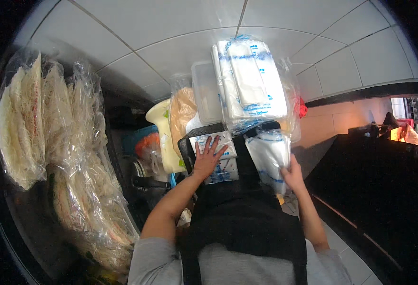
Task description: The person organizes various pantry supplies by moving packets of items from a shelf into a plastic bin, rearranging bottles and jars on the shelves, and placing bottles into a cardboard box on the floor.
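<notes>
My left hand (pixel 205 160) lies with its fingers spread on a small stack of white-and-blue plastic bags (pixel 222 171) on a black padded surface (pixel 187 152). My right hand (pixel 291 175) grips the side of a loose bundle of clear plastic bags (pixel 269 154) with blue print, slanting down beside the stack. Behind both hands stands a large pile of packed white plastic bags (pixel 249 80), next to a translucent container (pixel 205 90).
Bagged pale, dried-looking food (pixel 21 123) fills a dark surface on the left. A cream plastic item (pixel 163 133), tan bagged goods (pixel 180 109) and an orange bag (pixel 147 145) crowd the centre left. A black counter (pixel 361 185) runs along the right below a tiled wall.
</notes>
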Demonstrator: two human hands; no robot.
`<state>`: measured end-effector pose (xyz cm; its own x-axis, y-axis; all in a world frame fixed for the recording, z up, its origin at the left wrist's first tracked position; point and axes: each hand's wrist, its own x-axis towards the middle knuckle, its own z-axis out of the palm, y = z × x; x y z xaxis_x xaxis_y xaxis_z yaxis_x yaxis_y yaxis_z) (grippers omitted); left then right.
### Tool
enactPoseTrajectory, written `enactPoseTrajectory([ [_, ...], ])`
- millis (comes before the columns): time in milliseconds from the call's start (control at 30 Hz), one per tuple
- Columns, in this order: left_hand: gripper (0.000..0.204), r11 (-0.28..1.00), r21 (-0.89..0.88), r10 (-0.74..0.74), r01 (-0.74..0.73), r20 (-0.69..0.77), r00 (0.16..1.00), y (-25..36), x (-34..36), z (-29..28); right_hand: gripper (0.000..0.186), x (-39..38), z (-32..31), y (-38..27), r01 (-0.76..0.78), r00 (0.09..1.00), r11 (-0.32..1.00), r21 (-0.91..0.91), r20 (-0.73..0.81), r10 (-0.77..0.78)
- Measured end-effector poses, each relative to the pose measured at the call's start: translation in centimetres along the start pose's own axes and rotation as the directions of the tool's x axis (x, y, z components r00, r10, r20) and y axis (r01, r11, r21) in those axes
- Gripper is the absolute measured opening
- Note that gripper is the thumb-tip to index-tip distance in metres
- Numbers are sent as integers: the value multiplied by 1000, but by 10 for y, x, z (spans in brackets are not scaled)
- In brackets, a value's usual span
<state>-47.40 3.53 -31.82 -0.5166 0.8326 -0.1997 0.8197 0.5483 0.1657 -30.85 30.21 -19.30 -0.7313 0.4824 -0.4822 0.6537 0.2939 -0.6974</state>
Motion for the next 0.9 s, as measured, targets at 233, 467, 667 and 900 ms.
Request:
enactPoseTrajectory([
  [233, 39, 836, -547, 25, -35, -25, 999, 10, 18, -70, 43, 17, 46, 14, 57, 983, 978, -199, -161, -90],
  [467, 16, 579, -815, -141, -31, -138, 980, 28, 38, -109, 51, 29, 71, 21, -7, 957, 956, -293, -280, -79],
  [667, 78, -107, -845, -39, 523, 530, 847, 61, 51, -19, 53, 25, 64, 20, 141, 961, 969, -204, -206, -183],
  [900, 97, -72, -942, -76, 328, 333, 940, 84, 50, -22, 40, 2, 96, -5, 249, 968, 968, 8, -34, -249],
])
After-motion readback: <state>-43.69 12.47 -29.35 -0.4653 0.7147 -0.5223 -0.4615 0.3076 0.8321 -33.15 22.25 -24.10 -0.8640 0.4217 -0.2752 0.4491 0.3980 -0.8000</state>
